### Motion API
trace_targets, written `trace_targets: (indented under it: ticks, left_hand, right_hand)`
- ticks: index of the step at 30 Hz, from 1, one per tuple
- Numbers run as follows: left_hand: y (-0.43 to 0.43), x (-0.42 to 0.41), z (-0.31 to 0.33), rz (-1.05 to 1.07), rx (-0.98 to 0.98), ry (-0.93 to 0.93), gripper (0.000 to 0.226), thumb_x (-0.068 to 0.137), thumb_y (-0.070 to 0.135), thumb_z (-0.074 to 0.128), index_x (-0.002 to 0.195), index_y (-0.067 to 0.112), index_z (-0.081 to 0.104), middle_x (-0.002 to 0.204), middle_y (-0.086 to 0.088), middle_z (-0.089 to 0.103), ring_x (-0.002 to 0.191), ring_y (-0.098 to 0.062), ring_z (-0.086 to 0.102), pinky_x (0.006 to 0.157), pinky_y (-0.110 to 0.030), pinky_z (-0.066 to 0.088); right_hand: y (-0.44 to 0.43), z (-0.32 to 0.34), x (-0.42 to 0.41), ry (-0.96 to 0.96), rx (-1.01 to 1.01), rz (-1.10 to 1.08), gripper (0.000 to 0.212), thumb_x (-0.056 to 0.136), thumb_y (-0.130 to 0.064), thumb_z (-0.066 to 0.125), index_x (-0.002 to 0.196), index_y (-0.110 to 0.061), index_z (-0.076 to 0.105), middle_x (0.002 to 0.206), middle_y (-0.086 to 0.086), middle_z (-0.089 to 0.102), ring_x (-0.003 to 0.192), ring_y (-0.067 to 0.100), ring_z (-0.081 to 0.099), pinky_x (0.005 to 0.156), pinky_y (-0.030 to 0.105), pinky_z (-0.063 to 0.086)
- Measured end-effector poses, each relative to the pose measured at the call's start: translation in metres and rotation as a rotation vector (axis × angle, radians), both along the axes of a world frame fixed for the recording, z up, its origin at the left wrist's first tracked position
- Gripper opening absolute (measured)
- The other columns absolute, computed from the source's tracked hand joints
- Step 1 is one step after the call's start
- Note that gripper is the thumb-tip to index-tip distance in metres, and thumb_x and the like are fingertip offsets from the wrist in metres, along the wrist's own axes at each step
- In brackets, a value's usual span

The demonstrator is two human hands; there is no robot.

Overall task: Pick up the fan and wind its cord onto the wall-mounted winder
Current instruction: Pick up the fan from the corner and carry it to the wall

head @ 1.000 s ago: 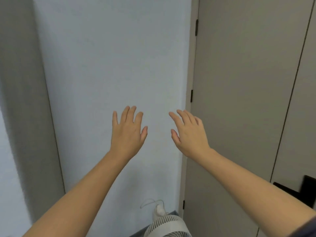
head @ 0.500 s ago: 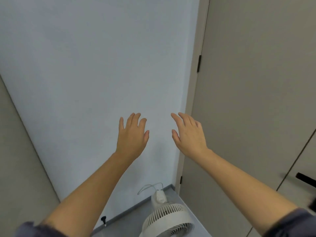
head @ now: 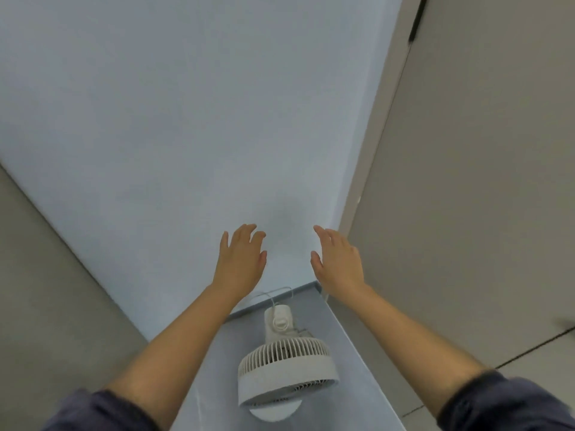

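A small white fan (head: pixel 287 373) stands on the grey floor in a narrow corner, its round grille facing me and its motor housing behind. Its thin white cord (head: pixel 277 295) loops up behind it near the wall's base. My left hand (head: pixel 241 262) and my right hand (head: pixel 339 259) hover side by side above the fan, in front of the pale blue wall. Both have relaxed, spread fingers and hold nothing. No wall-mounted winder shows in the head view.
The pale blue wall (head: pixel 202 119) fills the middle. A beige door (head: pixel 482 181) with a dark hinge (head: pixel 415 23) closes off the right side, and a beige panel (head: pixel 46 306) the left. The grey floor (head: pixel 336 346) strip between them is narrow.
The view has tilted downward, so the whole fan now shows on the floor. Both hands have dropped lower, toward the fan, still spread and empty.
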State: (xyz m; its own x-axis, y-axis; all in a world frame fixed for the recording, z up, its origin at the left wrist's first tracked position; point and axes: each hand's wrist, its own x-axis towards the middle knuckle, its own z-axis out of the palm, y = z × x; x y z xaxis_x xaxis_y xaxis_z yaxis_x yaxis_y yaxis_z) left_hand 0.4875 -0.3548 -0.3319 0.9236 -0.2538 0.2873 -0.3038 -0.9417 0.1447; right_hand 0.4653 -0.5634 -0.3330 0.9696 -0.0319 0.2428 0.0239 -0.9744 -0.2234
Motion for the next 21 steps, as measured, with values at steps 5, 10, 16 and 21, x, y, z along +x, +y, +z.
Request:
trace_targets:
  ticks: [5, 10, 16, 21]
  left_hand:
    - [-0.026, -0.009, -0.066, 0.061, -0.006, 0.199, 0.039, 0.097, 0.028, 0.043, 0.136, 0.022, 0.042, 0.150, -0.001, 0.035, 0.141, -0.018, 0.028, 0.118, -0.046, 0.015]
    - [-0.038, -0.018, -0.114, 0.141, 0.016, 0.300, 0.039, 0.096, 0.029, 0.043, 0.134, 0.022, 0.046, 0.146, 0.000, 0.040, 0.137, -0.018, 0.034, 0.115, -0.044, 0.021]
    - [-0.029, -0.015, -0.156, 0.199, -0.009, 0.445, 0.040, 0.096, 0.031, 0.045, 0.135, 0.021, 0.044, 0.148, -0.001, 0.040, 0.136, -0.019, 0.036, 0.112, -0.041, 0.029]
    - [-0.018, -0.002, -0.193, 0.334, -0.434, 0.735, 0.045, 0.095, 0.034, 0.051, 0.134, 0.014, 0.044, 0.141, -0.007, 0.044, 0.123, -0.024, 0.049, 0.099, -0.036, 0.041]
  right_hand:
    - [-0.013, -0.066, 0.014, 0.236, 0.036, 0.112, 0.054, 0.099, -0.032, 0.037, 0.150, -0.022, 0.022, 0.149, 0.006, 0.038, 0.130, 0.024, 0.043, 0.102, 0.041, 0.040]
    - [-0.013, -0.121, 0.022, 0.422, 0.061, 0.214, 0.056, 0.095, -0.027, 0.040, 0.149, -0.021, 0.024, 0.141, 0.006, 0.046, 0.124, 0.025, 0.046, 0.099, 0.040, 0.039]
    - [-0.005, -0.170, 0.024, 0.610, 0.111, 0.203, 0.051, 0.096, -0.032, 0.040, 0.145, -0.022, 0.030, 0.139, 0.008, 0.046, 0.122, 0.028, 0.047, 0.096, 0.044, 0.041]
    - [0.004, -0.200, 0.040, 0.875, 0.605, -0.081, 0.052, 0.096, -0.034, 0.046, 0.144, -0.018, 0.032, 0.142, 0.011, 0.045, 0.124, 0.029, 0.049, 0.097, 0.036, 0.040]
